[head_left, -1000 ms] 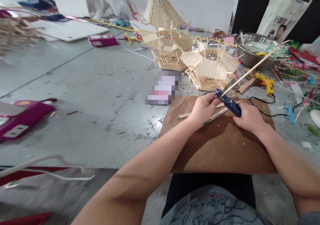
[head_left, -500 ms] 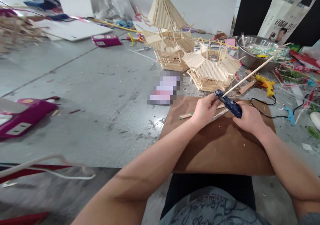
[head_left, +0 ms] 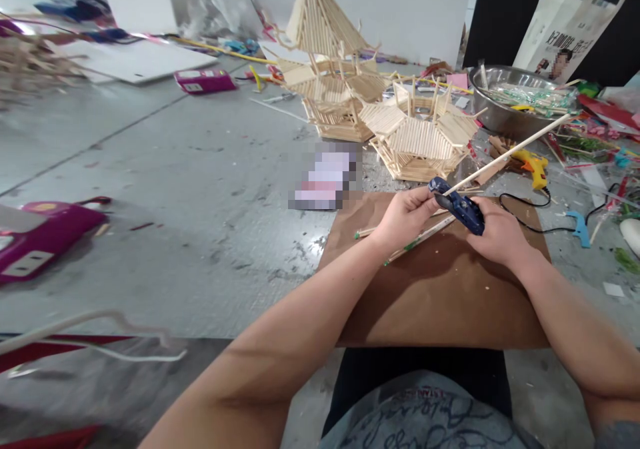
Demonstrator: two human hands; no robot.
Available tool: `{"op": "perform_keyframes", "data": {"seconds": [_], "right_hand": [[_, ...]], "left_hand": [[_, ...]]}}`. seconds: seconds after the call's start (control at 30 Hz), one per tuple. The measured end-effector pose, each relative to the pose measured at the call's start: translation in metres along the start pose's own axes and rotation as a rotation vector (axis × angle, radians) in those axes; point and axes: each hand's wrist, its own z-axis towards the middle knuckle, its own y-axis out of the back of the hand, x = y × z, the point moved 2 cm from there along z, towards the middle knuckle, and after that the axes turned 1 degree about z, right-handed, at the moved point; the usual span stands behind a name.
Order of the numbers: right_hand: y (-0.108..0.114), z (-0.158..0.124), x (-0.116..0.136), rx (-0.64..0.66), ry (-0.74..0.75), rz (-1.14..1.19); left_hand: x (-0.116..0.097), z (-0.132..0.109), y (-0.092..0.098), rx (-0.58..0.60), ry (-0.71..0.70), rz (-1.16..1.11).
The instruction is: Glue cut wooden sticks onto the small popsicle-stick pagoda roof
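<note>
My left hand (head_left: 404, 219) is closed on the near end of a long wooden stick (head_left: 510, 150), which slants up and to the right. The jaws of a blue hand cutter (head_left: 459, 208) meet the stick right at my left fingertips. My right hand (head_left: 496, 234) is wrapped round the cutter's handles. Both hands hover just over a brown cardboard sheet (head_left: 440, 296) on the floor. A thinner stick with a green tip (head_left: 400, 254) lies slanted under my left hand, and a short one (head_left: 367, 232) lies to its left.
Two stick-built pavilion models (head_left: 330, 69) (head_left: 420, 139) stand beyond the cardboard. To the right are a steel bowl (head_left: 500, 119) of sticks, a yellow glue gun (head_left: 533, 164) with a black cable (head_left: 525, 217), and coloured scraps. A magenta box (head_left: 45, 232) lies at far left.
The long stick's far end has swung slightly right and lower. Both hands stay in the same place with the same grips.
</note>
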Motion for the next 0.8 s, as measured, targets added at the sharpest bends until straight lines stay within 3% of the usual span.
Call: {"op": "perform_keyframes", "data": {"seconds": [0.27,0.8], "right_hand": [[0.003,0.002,0.000,0.051,0.025,-0.004],[0.006,0.001,0.004,0.130,-0.008,-0.039]], "left_hand": [[0.007,-0.001,-0.002,0.097,0.185,-0.190],[0.010,-0.001,0.002,0.220,0.221,-0.335]]}}
